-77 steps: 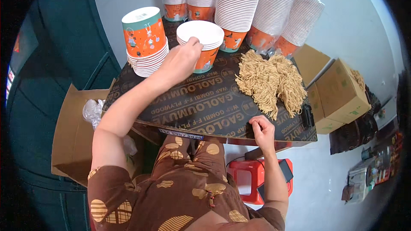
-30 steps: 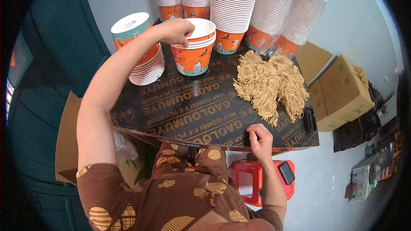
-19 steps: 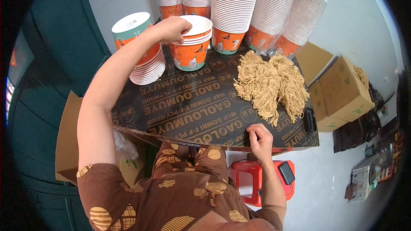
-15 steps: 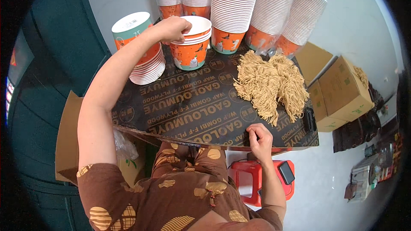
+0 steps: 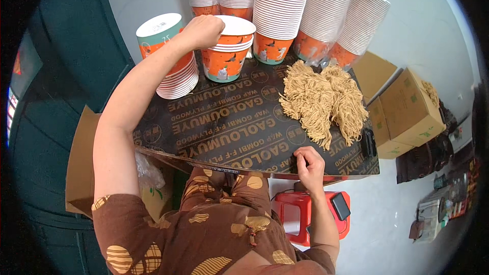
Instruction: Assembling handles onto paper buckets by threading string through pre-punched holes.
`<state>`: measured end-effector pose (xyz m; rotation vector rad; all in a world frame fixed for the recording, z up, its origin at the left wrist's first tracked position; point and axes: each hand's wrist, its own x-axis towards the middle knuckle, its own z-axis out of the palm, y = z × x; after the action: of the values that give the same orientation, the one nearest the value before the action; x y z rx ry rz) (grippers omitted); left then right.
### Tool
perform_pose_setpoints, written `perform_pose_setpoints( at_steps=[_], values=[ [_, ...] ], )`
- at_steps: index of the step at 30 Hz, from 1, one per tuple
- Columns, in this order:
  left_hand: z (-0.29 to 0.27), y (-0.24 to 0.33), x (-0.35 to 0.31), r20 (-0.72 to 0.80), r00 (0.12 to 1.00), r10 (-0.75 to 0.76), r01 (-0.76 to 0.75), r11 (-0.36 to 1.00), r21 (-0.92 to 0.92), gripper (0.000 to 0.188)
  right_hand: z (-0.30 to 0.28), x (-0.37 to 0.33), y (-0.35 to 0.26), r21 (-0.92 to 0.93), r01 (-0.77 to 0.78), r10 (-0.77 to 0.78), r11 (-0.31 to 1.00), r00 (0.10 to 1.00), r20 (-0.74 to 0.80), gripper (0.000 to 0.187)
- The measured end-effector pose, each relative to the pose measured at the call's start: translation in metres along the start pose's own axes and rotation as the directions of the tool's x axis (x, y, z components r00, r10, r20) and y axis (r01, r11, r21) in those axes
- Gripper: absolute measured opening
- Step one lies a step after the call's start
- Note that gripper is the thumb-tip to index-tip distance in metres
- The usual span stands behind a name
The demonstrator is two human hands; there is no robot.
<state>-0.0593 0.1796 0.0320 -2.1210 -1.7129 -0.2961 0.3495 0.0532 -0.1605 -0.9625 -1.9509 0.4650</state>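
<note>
A short upright stack of orange and green paper tubs (image 5: 224, 65) stands toward the back left of the table. My left hand (image 5: 205, 31) is closed on the rim of the top paper tub (image 5: 240, 39), which sits raised a little out of the stack. Its fingertips are hidden behind the rim. On the table's near edge rests my right hand (image 5: 309, 167), fingers curled in with nothing visible in them. Beyond it lies a heap of tan yarn strands (image 5: 323, 102). Left of the short stack, an upside-down stack of tubs (image 5: 178, 87) shows a green base on top.
A tall tub stack (image 5: 277, 25) and plastic-wrapped stacks (image 5: 326, 15) line the back of the dark printed plywood table (image 5: 224, 122). Cardboard boxes (image 5: 407, 104) stand to the right, another cardboard box (image 5: 81, 163) at left. A red stool (image 5: 293, 219) holds a black phone-like object (image 5: 340, 206).
My left hand has risen slightly, and the top tub has come up with it, showing more of its orange side above the stack. My right hand stays put.
</note>
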Motion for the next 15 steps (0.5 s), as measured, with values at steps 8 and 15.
perform_pose_setpoints(
  at_steps=[8,15],
  values=[
    [-0.024,0.011,-0.01,-0.281,0.96,0.002,0.004,1.0,0.019,0.012,0.001,0.0,0.0,0.016,-0.006,0.006,1.0,1.0,-0.008,0.004],
    [-0.061,0.042,-0.042,-0.537,0.843,0.022,-0.061,0.997,-0.056,0.009,0.0,-0.001,0.0,0.029,-0.009,0.009,1.0,1.0,-0.009,0.004]
  ],
)
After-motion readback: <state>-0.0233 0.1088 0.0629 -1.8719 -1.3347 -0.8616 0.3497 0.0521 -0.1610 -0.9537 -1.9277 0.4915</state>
